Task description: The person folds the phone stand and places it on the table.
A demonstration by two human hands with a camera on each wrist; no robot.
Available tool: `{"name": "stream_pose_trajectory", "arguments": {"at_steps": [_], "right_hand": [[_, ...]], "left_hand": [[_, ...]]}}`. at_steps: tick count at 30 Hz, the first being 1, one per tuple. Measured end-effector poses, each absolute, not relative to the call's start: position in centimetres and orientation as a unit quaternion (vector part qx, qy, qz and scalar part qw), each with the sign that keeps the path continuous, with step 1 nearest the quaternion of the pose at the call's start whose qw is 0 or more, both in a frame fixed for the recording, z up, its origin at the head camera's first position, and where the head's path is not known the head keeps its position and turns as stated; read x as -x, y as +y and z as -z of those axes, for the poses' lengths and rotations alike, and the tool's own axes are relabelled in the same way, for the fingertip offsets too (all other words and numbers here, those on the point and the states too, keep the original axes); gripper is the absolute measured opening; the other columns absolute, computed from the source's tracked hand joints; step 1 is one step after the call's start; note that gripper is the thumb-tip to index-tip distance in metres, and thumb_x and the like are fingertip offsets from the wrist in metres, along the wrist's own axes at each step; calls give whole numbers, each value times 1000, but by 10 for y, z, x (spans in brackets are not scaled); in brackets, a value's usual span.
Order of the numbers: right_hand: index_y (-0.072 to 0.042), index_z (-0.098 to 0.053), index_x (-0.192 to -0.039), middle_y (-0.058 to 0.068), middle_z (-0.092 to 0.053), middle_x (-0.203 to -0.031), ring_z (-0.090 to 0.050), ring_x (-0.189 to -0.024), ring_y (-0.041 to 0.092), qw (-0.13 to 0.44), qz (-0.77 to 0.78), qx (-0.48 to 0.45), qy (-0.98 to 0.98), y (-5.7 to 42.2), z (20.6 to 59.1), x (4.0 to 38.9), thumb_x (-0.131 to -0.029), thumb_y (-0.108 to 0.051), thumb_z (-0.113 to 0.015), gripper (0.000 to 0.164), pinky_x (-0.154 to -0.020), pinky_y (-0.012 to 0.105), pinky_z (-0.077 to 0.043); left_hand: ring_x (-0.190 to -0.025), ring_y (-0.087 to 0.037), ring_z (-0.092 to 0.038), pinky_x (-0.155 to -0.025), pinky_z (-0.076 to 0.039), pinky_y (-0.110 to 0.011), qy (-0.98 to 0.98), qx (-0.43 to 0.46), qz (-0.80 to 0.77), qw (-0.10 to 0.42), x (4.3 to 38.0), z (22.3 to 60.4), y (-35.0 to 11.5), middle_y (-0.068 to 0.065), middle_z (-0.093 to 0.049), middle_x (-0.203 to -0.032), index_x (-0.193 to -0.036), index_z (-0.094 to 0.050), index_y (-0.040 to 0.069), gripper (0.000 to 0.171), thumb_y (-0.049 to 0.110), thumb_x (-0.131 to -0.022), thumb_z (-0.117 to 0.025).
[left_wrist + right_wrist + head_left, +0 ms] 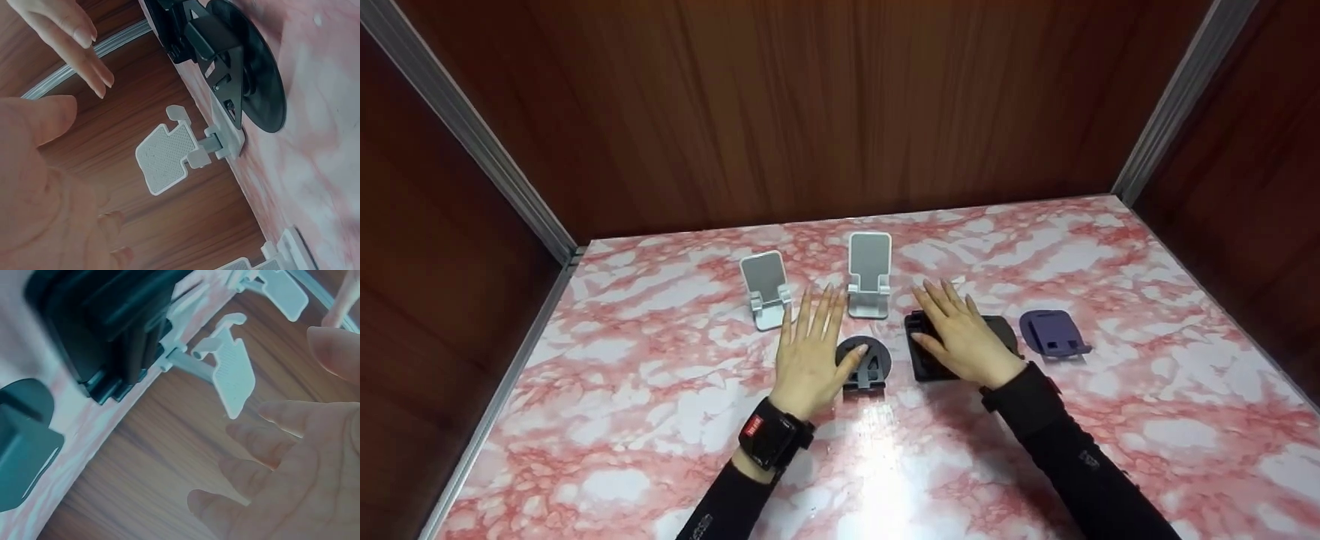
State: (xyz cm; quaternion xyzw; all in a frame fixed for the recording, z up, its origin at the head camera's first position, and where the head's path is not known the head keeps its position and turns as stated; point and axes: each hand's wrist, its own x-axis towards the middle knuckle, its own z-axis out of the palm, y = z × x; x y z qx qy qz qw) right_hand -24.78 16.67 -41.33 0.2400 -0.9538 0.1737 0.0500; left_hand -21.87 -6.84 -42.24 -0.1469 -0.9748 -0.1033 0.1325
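My left hand [808, 361] is held out flat, palm down, with straight fingers and nothing in its grasp. Its thumb overlaps the edge of a black round-based phone stand [874, 369] in the head view. Over a black folded phone stand [924, 360], my right hand [966, 343] is likewise spread and holds nothing; it hides part of that stand. The wrist views show a gap between each palm and the stands. Beyond the fingertips stand two white phone stands with grey pads, one at the left [766, 279] and one in the middle [870, 259].
A purple phone stand [1054, 333] with a round base lies folded to the right of the black one. All the stands are on a red-and-white marbled table [645, 405]. Brown wood panels [840, 112] with metal corner strips enclose it at the back and sides.
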Motion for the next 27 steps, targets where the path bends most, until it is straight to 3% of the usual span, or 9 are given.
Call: {"name": "stream_pose_trajectory", "arguments": {"at_steps": [8, 15, 20, 27], "right_hand": [[-3, -17, -147, 23, -20, -151, -11, -141, 40, 18, -225, -249, -942, 156, 403, 267, -95, -31, -49, 67, -114, 58, -15], [1, -11, -147, 24, -19, -151, -23, -138, 38, -16, -280, -227, -933, 147, 395, 293, -96, -31, -46, 69, -115, 49, -21], [4, -17, -145, 25, -34, -145, -35, -133, 37, -23, -326, -190, -926, 139, 393, 308, -96, -31, -45, 66, -112, 48, -28], [5, -36, -138, 26, -51, -131, -50, -121, 37, -24, -406, -156, -900, 129, 402, 332, -94, -23, -51, 54, -104, 45, -42]], "left_hand": [[-145, -29, -5, -118, -7, -51, -978, 143, 94, 118, 218, 421, -69, -6, -16, -156, -149, -16, 15, 76, 58, -91, -37], [-145, -29, -5, -118, -6, -51, -978, 143, 97, 115, 217, 420, -70, -6, -16, -156, -149, -15, 15, 76, 57, -91, -40], [-145, -28, -4, -118, -4, -51, -980, 142, 90, 104, 218, 419, -69, -6, -14, -156, -150, -12, 16, 76, 58, -91, -37], [-145, -28, -4, -118, -7, -50, -980, 147, 95, 98, 217, 420, -65, -5, -13, -157, -150, -12, 16, 75, 57, -92, -37]]}}
